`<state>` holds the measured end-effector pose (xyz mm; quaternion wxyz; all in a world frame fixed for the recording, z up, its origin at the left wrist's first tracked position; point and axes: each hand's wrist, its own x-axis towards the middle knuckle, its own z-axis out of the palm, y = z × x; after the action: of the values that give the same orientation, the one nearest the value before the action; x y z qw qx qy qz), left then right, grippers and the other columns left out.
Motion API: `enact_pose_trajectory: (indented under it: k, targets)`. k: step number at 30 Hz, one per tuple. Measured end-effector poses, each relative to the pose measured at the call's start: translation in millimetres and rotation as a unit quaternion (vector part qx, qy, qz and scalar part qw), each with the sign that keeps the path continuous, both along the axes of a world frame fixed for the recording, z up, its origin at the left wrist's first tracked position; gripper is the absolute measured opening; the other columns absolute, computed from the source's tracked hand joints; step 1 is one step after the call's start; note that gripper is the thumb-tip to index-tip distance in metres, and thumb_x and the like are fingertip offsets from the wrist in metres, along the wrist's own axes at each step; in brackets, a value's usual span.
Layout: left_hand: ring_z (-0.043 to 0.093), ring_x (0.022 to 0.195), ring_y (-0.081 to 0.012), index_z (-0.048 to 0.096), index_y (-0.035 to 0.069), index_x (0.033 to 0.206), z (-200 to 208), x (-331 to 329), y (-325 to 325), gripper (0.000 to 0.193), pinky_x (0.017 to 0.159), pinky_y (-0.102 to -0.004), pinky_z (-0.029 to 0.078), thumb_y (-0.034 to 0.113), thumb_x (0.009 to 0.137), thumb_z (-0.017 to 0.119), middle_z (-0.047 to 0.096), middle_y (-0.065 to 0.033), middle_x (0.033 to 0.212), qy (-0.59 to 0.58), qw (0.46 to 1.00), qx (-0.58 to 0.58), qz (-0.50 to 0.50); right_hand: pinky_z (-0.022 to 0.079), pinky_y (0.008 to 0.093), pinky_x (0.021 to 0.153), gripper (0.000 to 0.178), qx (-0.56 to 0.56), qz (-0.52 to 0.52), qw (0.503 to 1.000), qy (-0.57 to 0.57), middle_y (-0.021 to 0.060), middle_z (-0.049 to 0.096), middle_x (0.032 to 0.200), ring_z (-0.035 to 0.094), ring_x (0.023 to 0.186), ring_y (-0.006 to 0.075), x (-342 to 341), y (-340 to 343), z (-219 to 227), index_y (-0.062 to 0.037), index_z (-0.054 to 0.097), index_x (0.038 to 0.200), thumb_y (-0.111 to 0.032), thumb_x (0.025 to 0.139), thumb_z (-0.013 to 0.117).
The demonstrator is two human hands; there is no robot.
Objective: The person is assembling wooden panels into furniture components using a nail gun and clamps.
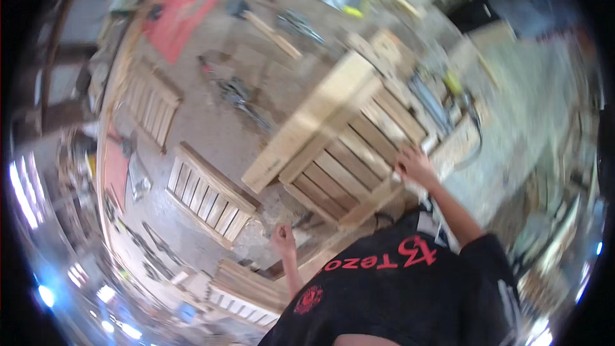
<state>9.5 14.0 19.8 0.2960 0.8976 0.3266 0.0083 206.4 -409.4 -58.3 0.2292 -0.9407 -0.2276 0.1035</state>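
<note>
The person's right hand (415, 166) rests on the lower right corner of a slatted wooden panel (349, 147) that lies on the counter (218, 128), its fingers curled over the frame edge; how firmly they grip cannot be told through the blur. The left hand (282, 238) hangs near the counter's front edge, loosely closed, and whether it holds anything is unclear. With only one corner held, the panel could pivot or slide if pulled, and its far end might sweep into the hammer (262, 25) and the dark metal tools (240, 99) lying just beyond it. A long plank (307, 118) lies along the panel's left side and could slip off if the panel tilts. The counter is broad, dusty and grey, with two more slatted panels (208, 195) near its left side and a red sheet (189, 3) at the far end. The room around it looks like a crowded workshop, stacked with wood and clutter.
</note>
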Motion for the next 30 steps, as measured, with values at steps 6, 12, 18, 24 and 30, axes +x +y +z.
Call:
enact_pose_trajectory:
  k: [6, 12, 18, 24, 30]
  targets:
    - [0.056, 0.053, -0.0167, 0.065, 0.002, 0.078, -2, -12, 10, 0.014, 0.056, -0.0291, 0.046, 0.011, 0.088, 0.065, 0.063, -0.0102, 0.065, -0.013, 0.986, -0.113, 0.119, 0.047, 0.0416, 0.060, 0.019, 0.291, -0.205, 0.934, 0.015, 0.0137, 0.057, 0.067, 0.059, 0.063, 0.0315, 137, 118, 55, -0.0022, 0.063, 0.082, -0.020, 0.084, 0.070]
    - [0.062, 0.061, -0.0241, 0.064, 0.003, 0.079, 17, 90, 32, 0.020, 0.057, -0.0367, 0.045, 0.020, 0.089, 0.065, 0.062, -0.0130, 0.067, 0.063, 0.987, -0.113, 0.098, 0.047, 0.0319, 0.083, 0.028, 0.355, -0.072, 0.912, -0.192, 0.0084, 0.067, 0.100, 0.061, 0.095, 0.0188, 414, 258, 160, -0.0022, 0.064, 0.105, -0.024, 0.088, 0.068]
    - [0.056, 0.058, -0.0245, 0.063, 0.002, 0.085, -39, 332, 173, 0.029, 0.057, -0.0387, 0.043, 0.029, 0.095, 0.059, 0.058, -0.0120, 0.064, -0.127, 0.987, 0.028, 0.090, 0.044, 0.0267, 0.068, 0.025, 0.417, 0.064, 0.859, 0.289, 0.0028, 0.063, 0.075, 0.057, 0.071, 0.0110, 494, 329, 130, -0.0029, 0.066, 0.091, -0.027, 0.094, 0.064]
    - [0.070, 0.081, -0.0288, 0.067, -0.001, 0.095, -109, 562, 282, 0.041, 0.073, -0.0390, 0.052, 0.039, 0.087, 0.064, 0.071, -0.0153, 0.085, -0.072, 0.992, 0.053, 0.092, 0.033, 0.0225, 0.051, 0.026, 0.536, -0.039, 0.812, 0.228, -0.0052, 0.052, 0.060, 0.044, 0.055, 0.0042, 409, 237, 101, -0.0020, 0.064, 0.073, -0.019, 0.093, 0.064]
    - [0.066, 0.063, -0.0186, 0.065, -0.001, 0.109, -103, 609, 285, 0.047, 0.064, -0.0353, 0.053, 0.040, 0.086, 0.063, 0.066, -0.0105, 0.072, -0.042, 0.970, -0.220, 0.097, 0.034, 0.0202, 0.051, 0.020, 0.441, 0.018, 0.850, 0.288, -0.0045, 0.054, 0.061, 0.047, 0.056, 0.0024, 433, 268, 114, -0.0032, 0.064, 0.078, -0.017, 0.092, 0.065]
